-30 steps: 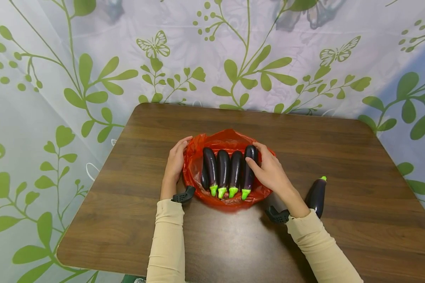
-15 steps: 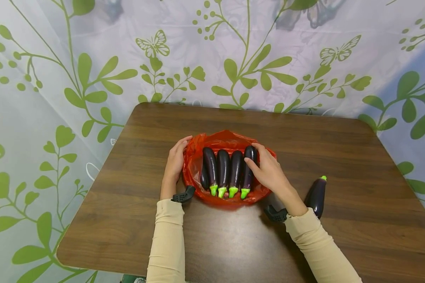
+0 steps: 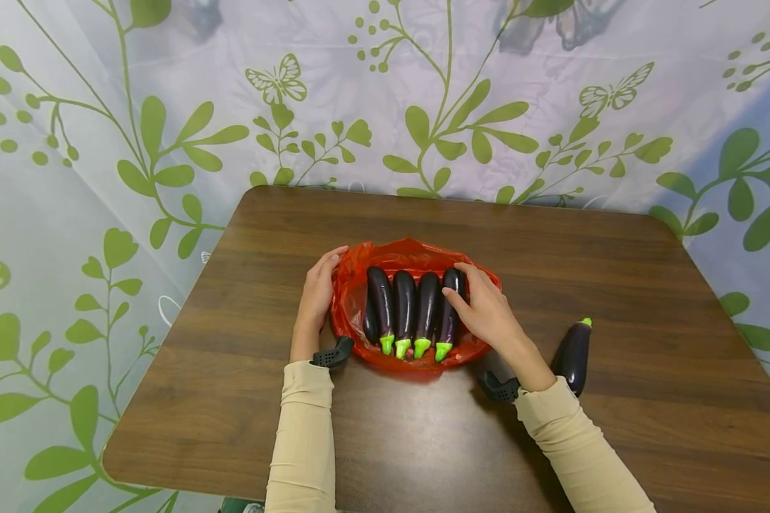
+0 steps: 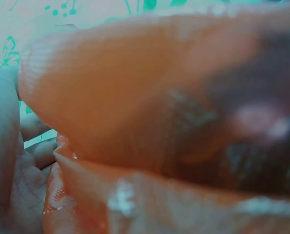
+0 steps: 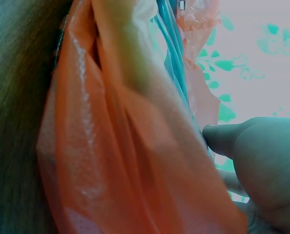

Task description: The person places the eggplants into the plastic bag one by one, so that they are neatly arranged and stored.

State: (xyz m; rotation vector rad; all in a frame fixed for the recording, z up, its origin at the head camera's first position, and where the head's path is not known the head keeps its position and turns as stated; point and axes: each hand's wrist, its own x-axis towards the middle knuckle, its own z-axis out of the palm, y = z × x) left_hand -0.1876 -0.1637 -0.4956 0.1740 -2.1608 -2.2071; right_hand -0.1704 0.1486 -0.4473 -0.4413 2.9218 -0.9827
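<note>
A red plastic bag (image 3: pixel 349 313) lies spread on the table, its rim opened out. Inside, several dark purple eggplants (image 3: pixel 403 306) with bright green stem ends line up side by side; another one (image 3: pixel 371 320) at the left is partly hidden. My left hand (image 3: pixel 316 296) rests against the left outside of the bag, fingers pointing away and touching the plastic. At the right side, my right hand (image 3: pixel 490 310) holds the upper part of the rightmost eggplant (image 3: pixel 450 317) between thumb and fingers. Plastic blurs much of the left wrist view and covers part of the right one.
One more eggplant (image 3: pixel 572 356) lies on the wooden table (image 3: pixel 436 442), right of the bag and beside the right forearm. A patterned curtain (image 3: pixel 334 85) hangs behind the table. Each wrist wears a black camera strap (image 3: pixel 334 354).
The bag's back rim sinks slightly, and the rightmost eggplant shifts a little left with the right hand. The left hand stays in place, as does the eggplant on the table.
</note>
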